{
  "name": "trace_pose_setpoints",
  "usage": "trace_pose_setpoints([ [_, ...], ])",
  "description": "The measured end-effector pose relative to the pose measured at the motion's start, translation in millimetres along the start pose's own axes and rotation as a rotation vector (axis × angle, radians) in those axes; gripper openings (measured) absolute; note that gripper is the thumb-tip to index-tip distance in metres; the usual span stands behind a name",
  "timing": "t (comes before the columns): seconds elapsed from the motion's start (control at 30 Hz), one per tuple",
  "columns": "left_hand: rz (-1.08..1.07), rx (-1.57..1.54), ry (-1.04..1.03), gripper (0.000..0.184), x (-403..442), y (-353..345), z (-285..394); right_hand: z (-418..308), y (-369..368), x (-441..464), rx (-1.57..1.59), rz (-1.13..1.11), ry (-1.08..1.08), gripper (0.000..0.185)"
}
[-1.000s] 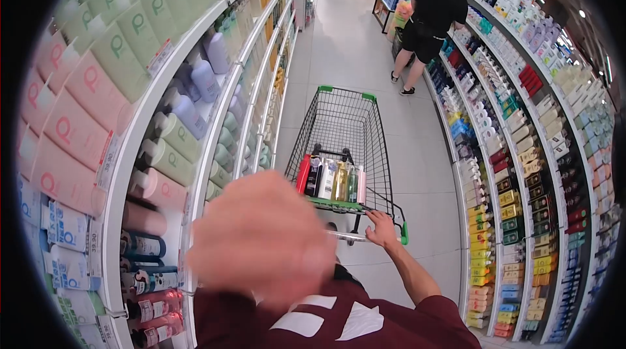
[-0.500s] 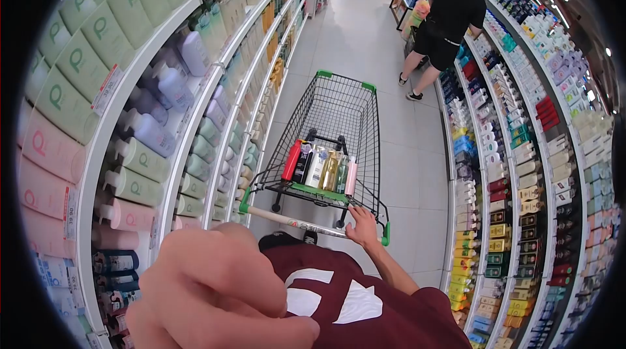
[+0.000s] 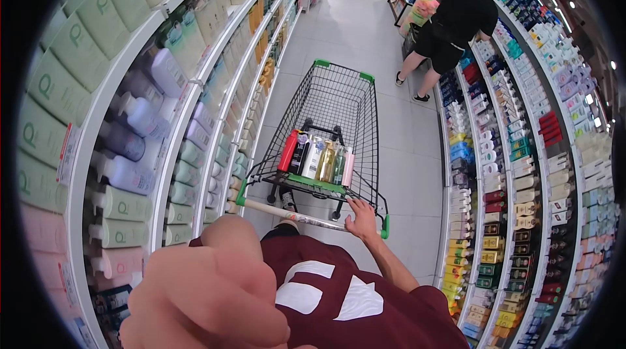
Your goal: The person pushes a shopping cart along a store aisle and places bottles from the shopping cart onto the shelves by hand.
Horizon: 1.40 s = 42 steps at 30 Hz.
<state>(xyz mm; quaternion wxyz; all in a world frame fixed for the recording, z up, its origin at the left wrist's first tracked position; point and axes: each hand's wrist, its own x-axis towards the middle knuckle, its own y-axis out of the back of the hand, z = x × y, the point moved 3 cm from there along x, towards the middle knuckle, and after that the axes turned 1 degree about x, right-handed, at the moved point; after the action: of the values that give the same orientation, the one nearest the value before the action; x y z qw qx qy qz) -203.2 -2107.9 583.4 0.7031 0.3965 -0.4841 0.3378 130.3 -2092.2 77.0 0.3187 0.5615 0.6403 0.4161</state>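
Observation:
My right hand (image 3: 361, 218) rests over the right end of the handle (image 3: 293, 213) of a black wire shopping cart (image 3: 339, 95) with green corners, its fingers bent across the bar. Very close to the camera, at lower left, my left hand (image 3: 202, 290) is curled with its fingers folded in. Whatever may be inside it is hidden. A row of upright bottles stands at the near end of the cart: a red bottle (image 3: 288, 151), a black one (image 3: 298, 155), a white pump bottle (image 3: 313, 157), a golden pump bottle (image 3: 325, 162), a green one (image 3: 338, 165) and a pink one (image 3: 348, 166).
Shelves of pump bottles and packs (image 3: 127, 173) run close along the left. The right shelves (image 3: 495, 218) hold many bottles and boxes. Ahead on the right, a person in black (image 3: 456, 16) faces those shelves. Behind them stands a display table (image 3: 399, 7). Grey floor tiles (image 3: 411, 153) run between.
The left shelf goods have slid down and back in view as I move forward with the cart. One of my feet now shows under the cart. My left hand is slightly lower and farther left.

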Motion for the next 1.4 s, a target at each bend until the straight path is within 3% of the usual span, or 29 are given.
trace_pose_setpoints([
  [0.17, -0.002, 0.012, 0.095, 0.022, 14, 18, -43, 8, 17, 42, 0.026, -0.016, -0.008, 0.060],
  [0.27, 0.300, -0.026, 0.148, 0.019, 10, 21, -76, 14, 24, 65, 0.026, -0.010, -0.012, 0.061],
  [0.37, 0.441, 0.081, 0.001, 0.020, 20, 45, -106, 24, 28, 88, 0.026, -0.003, -0.018, 0.061],
  [0.47, 0.247, 0.020, -0.237, 0.022, 44, 73, -133, 32, 29, 112, 0.030, 0.005, -0.014, 0.062],
  [0.6, 0.261, 0.213, 0.083, 0.022, 44, 89, -145, 39, 36, 148, 0.023, 0.018, 0.000, 0.061],
  [0.67, 0.237, 0.222, 0.138, 0.023, 46, 96, -164, 42, 36, 166, 0.024, 0.026, -0.007, 0.060],
  [0.77, 0.334, 0.102, 0.054, 0.028, 57, 109, -198, 45, 41, 191, 0.015, 0.036, -0.021, 0.060],
  [0.87, 0.002, -0.071, -0.014, 0.030, 47, 123, -221, 51, 40, 217, 0.007, 0.033, -0.029, 0.061],
  [0.93, 0.219, 0.040, -0.153, 0.030, 30, 113, -243, 56, 40, 233, 0.000, 0.038, -0.031, 0.061],
  [1.03, 0.408, 0.213, -0.121, 0.028, 23, 114, -263, 65, 38, 259, 0.008, 0.043, -0.034, 0.060],
  [1.07, 0.456, 0.257, 0.010, 0.014, 26, 117, -269, 69, 37, 264, 0.003, 0.053, -0.033, 0.060],
  [1.1, 0.446, 0.243, 0.015, 0.008, 26, 122, -284, 73, 36, 272, -0.011, 0.062, -0.027, 0.060],
  [1.23, 0.364, 0.434, 0.409, 0.010, -15, 135, -370, 82, 43, 307, -0.001, 0.051, -0.028, 0.061],
  [1.33, 0.285, 0.592, 0.799, 0.006, -104, 132, -475, 90, 42, 331, -0.012, 0.054, -0.022, 0.063],
  [1.4, 0.117, 0.660, 1.090, 0.011, -196, 124, -536, 100, 47, 348, -0.009, 0.056, -0.027, 0.062],
])
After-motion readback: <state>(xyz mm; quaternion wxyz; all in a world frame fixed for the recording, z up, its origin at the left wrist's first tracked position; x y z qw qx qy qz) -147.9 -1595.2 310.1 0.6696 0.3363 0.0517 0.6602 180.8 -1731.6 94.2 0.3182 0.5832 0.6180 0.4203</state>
